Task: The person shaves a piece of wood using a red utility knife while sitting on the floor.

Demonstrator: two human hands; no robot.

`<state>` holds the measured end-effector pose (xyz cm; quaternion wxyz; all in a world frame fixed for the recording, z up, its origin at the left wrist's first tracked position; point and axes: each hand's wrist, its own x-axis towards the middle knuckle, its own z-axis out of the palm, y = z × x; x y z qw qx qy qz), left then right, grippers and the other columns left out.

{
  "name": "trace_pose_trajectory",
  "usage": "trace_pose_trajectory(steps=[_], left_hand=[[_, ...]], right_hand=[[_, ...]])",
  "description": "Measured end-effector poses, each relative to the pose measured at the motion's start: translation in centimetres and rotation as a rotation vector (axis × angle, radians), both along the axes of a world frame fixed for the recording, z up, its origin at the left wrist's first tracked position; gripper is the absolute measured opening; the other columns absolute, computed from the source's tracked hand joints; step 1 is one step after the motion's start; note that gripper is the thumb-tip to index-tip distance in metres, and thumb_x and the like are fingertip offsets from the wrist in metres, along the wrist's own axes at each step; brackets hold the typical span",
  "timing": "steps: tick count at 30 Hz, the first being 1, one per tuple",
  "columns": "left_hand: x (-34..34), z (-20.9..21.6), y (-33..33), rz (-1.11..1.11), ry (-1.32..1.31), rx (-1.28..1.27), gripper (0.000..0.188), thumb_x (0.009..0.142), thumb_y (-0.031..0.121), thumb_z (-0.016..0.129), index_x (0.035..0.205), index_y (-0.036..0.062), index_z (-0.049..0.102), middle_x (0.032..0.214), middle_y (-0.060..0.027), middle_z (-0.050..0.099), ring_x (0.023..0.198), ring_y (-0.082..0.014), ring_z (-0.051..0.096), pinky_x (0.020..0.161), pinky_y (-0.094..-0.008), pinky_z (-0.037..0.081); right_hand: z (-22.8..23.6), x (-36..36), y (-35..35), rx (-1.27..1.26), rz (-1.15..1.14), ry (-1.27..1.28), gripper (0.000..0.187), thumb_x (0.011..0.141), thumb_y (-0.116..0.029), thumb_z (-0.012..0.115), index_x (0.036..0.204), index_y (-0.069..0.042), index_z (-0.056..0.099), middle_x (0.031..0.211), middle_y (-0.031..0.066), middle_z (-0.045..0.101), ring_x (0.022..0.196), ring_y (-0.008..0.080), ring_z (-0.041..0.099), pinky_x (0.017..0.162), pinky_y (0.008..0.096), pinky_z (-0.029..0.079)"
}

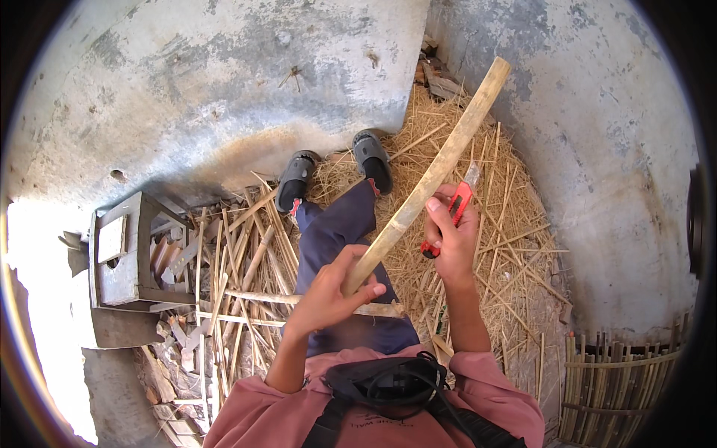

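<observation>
A long split bamboo strip [441, 168] slants up and to the right in front of me, its lower end in my left hand [336, 290]. The fingers of that hand wrap round the strip near my lap. My right hand [453, 237] grips a red box cutter [457, 205] close beside the strip's middle, with the blade out and pointing up. Across my thighs lies another bamboo piece [314, 301], partly behind my left hand.
Bamboo sticks [243, 276] lie heaped to my left, near a small wooden box [138, 250] with openings. Straw and shavings [508, 276] cover the floor at right. Worn walls [224, 82] stand ahead and at right. A slatted bamboo basket [616, 392] sits at lower right.
</observation>
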<state>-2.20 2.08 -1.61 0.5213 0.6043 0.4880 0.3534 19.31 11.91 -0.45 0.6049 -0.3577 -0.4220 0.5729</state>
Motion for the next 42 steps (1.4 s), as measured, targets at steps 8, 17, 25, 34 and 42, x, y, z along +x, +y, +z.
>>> trace_pose_trajectory(steps=[8, 17, 25, 34, 42], left_hand=[[0.1, 1.7, 0.4, 0.241, 0.178, 0.184, 0.068, 0.090, 0.026, 0.089, 0.143, 0.0055, 0.052, 0.105, -0.0123, 0.074, 0.085, -0.0217, 0.076, 0.074, -0.0341, 0.057], [3.3, 3.3, 1.5, 0.239, 0.128, 0.240, 0.042, 0.095, 0.012, 0.082, 0.131, 0.0024, 0.063, 0.095, -0.0077, 0.073, 0.081, -0.0138, 0.066, 0.074, -0.0290, 0.052], [3.7, 4.2, 1.1, 0.347, -0.066, 0.094, 0.038, 0.098, 0.006, 0.077, 0.132, 0.0005, 0.061, 0.094, -0.0001, 0.071, 0.082, -0.0037, 0.058, 0.070, -0.0225, 0.046], [3.1, 4.0, 0.9, 0.170, -0.102, 0.102, 0.060, 0.104, 0.018, 0.073, 0.155, -0.0023, 0.049, 0.117, -0.0069, 0.071, 0.105, -0.0100, 0.060, 0.093, -0.0286, 0.052], [2.9, 3.2, 0.8, 0.145, -0.182, 0.204, 0.050, 0.106, 0.010, 0.067, 0.150, -0.0074, 0.052, 0.145, -0.0232, 0.064, 0.124, -0.0208, 0.063, 0.107, -0.0343, 0.048]], right_hand=[[-1.2, -0.2, -1.2, -0.086, 0.022, 0.110, 0.026, 0.100, -0.007, 0.072, 0.122, 0.001, 0.062, 0.090, 0.0114, 0.074, 0.049, -0.0002, 0.040, 0.042, 0.0214, 0.024], [-1.4, -1.2, -3.3, -0.133, 0.094, 0.146, 0.025, 0.101, -0.009, 0.070, 0.124, 0.000, 0.064, 0.091, 0.0069, 0.071, 0.051, 0.0006, 0.040, 0.044, 0.0218, 0.027], [-1.8, 1.3, -4.2, 0.258, 0.072, -0.306, 0.033, 0.102, -0.016, 0.068, 0.132, -0.002, 0.065, 0.093, 0.0084, 0.072, 0.062, 0.0081, 0.056, 0.054, 0.0248, 0.040], [-1.1, 0.1, -4.5, 0.609, 0.033, -0.797, 0.032, 0.095, -0.023, 0.078, 0.117, -0.001, 0.074, 0.090, 0.0145, 0.072, 0.070, 0.0300, 0.072, 0.062, 0.0370, 0.055], [-0.8, 0.0, -4.7, 0.652, 0.011, -0.856, 0.031, 0.092, -0.023, 0.081, 0.115, -0.001, 0.075, 0.081, 0.0122, 0.069, 0.062, 0.0279, 0.069, 0.055, 0.0373, 0.053]])
